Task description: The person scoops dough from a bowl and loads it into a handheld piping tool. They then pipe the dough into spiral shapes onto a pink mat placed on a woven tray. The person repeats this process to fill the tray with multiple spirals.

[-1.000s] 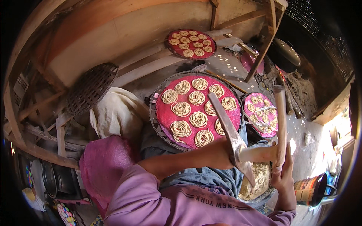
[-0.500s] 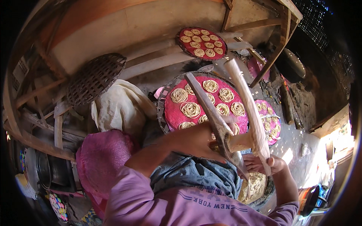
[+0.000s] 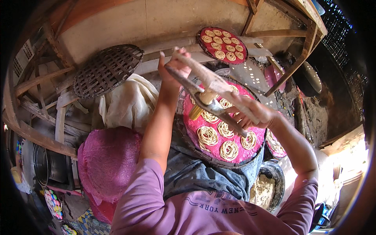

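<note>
Across the tray I hold a two-handled wooden dough press (image 3: 213,83), tilted, with a short yellowish metal cylinder (image 3: 196,112) pointing down from its middle. My left hand (image 3: 175,67) grips the handles' far left ends. At their near right ends, my right hand (image 3: 256,112) is wrapped round the wood, fingers partly hidden. Below lies a round woven tray (image 3: 181,131) covered with pink mesh cloth (image 3: 192,145), its near edge over my lap. Coiled nests of pale dough strands (image 3: 207,136) sit on the cloth; the press and my right hand hide some of them.
A second tray of coils (image 3: 222,45) stands at the back. An upturned woven basket (image 3: 107,70) and whitish cloth (image 3: 125,103) are at the left, near a pink-covered rounded thing (image 3: 109,164). A bowl of pale dough or flour (image 3: 264,190) stands by my right side. Wooden beams (image 3: 58,117) frame the left.
The press has moved from near my lap, up and left over the tray, and turned slantwise. My left hand has shifted to its far end. The tray appears nearer my lap.
</note>
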Demonstrator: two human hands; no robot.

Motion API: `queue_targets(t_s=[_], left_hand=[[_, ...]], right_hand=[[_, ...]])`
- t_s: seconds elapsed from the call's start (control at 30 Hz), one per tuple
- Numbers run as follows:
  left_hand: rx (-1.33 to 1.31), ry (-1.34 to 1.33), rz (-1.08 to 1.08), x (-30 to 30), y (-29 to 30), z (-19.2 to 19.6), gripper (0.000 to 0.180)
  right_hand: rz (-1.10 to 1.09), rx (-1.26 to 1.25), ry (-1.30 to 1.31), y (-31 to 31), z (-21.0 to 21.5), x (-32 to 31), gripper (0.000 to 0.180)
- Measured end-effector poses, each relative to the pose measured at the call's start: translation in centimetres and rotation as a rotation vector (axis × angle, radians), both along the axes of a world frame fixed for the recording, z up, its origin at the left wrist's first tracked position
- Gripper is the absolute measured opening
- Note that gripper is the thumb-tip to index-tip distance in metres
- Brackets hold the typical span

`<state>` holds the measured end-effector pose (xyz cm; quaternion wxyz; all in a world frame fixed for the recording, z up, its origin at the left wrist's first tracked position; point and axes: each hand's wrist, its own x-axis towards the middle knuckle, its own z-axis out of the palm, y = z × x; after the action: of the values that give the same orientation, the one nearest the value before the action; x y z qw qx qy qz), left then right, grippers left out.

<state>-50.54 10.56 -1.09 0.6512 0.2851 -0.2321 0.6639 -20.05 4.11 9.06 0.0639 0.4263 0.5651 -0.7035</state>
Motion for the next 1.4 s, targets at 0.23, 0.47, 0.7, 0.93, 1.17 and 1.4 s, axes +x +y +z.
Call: queue_targets(t_s=[0.23,0.47,0.7,0.93,1.17,1.4], left_hand=[[0.03,-0.086,0.096,-1.9,0.5,-0.9,0.049],[0.033,0.074,0.2,-1.8,-2.9,1.5,0.029],[0.08,0.086,0.234,-1.1,-1.8,3.3,0.028],[0.041,0.102,0.19,-1.5,-4.0,1.7,0.034],[0.076,0.066,0.084,1.1,-0.4,-0.2,0.039],[-0.586,0.764,0.291,0.3,-3.8,0.2,0.065]], right_hand=[[0.188,0.361,-0.036,-0.4,1.8,-2.7,0.066],[0.225,0.359,0.029,-2.6,3.9,-1.9,0.065],[0.068,0.537,-0.09,-2.2,3.3,-1.8,0.071],[0.014,0.395,-0.017,-3.4,1.9,-1.2,0.07],[-0.029,0.539,-0.078,-2.7,0.8,0.8,0.067],[-0.126,0.529,0.06,-2.7,-2.4,2.3,0.071]])
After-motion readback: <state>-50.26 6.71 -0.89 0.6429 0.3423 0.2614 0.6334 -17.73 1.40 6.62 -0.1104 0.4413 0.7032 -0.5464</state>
